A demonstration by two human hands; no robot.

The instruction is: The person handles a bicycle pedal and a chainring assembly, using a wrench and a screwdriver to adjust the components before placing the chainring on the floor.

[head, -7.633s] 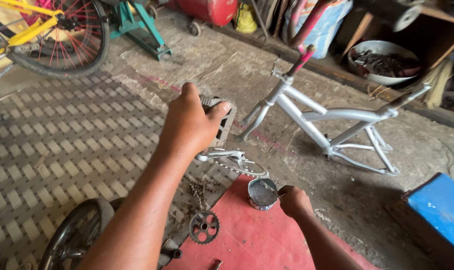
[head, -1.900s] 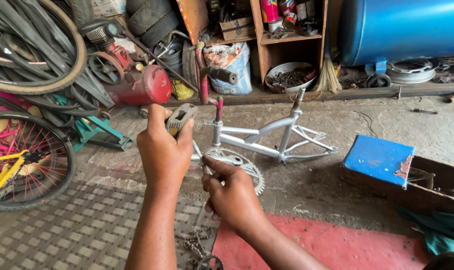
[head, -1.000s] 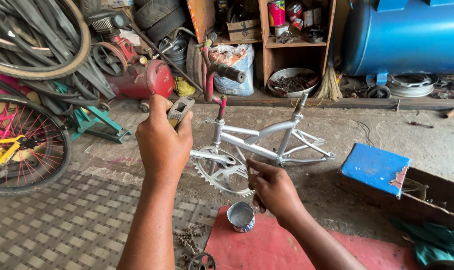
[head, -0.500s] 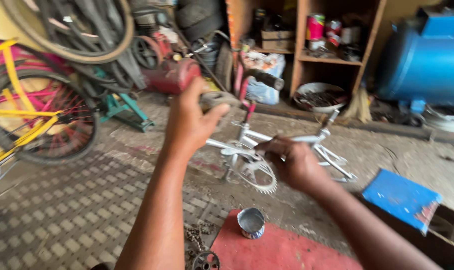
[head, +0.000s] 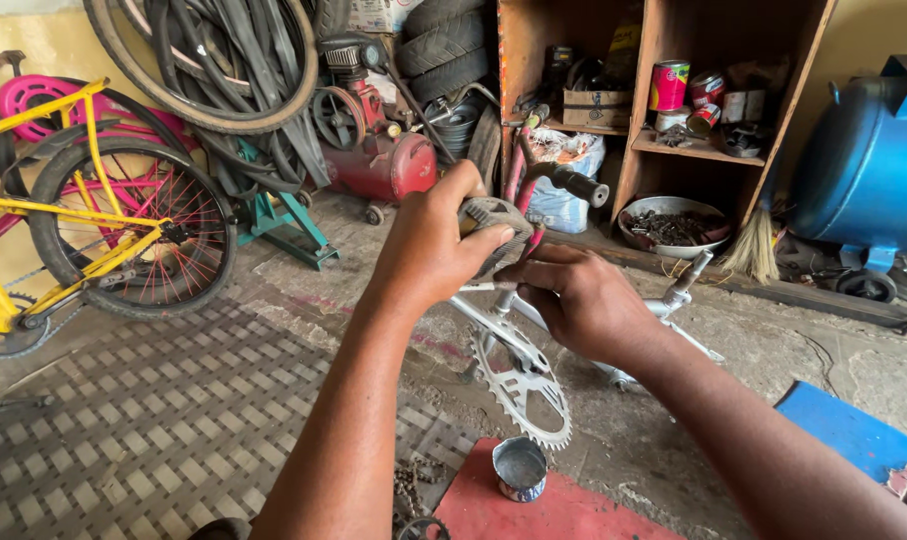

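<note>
A blue tank (head: 858,170) stands at three o'clock, and a wooden shelf (head: 673,150) with cans sits at one o'clock, a metal bowl (head: 673,222) of small parts at its foot. At ten o'clock a yellow bike (head: 83,230) leans by the wall, with tyres (head: 213,70) hung above it at eleven and a red compressor (head: 378,160) at twelve. A white frame (head: 673,320) lies on the floor just right of centre.

At centre both hands meet. The left hand (head: 428,250) is wrapped tightly round a grey pedal (head: 493,228), lifted clear of the floor. The right hand (head: 583,300) closes its fingers on the crank arm just below the pedal, touching the left hand's fingertips. The chainring (head: 523,385) hangs beneath them toward six o'clock.

Below it, at six o'clock, a small tin (head: 519,468) stands on a red mat (head: 573,510), with a chain (head: 408,485) just left of it.
</note>
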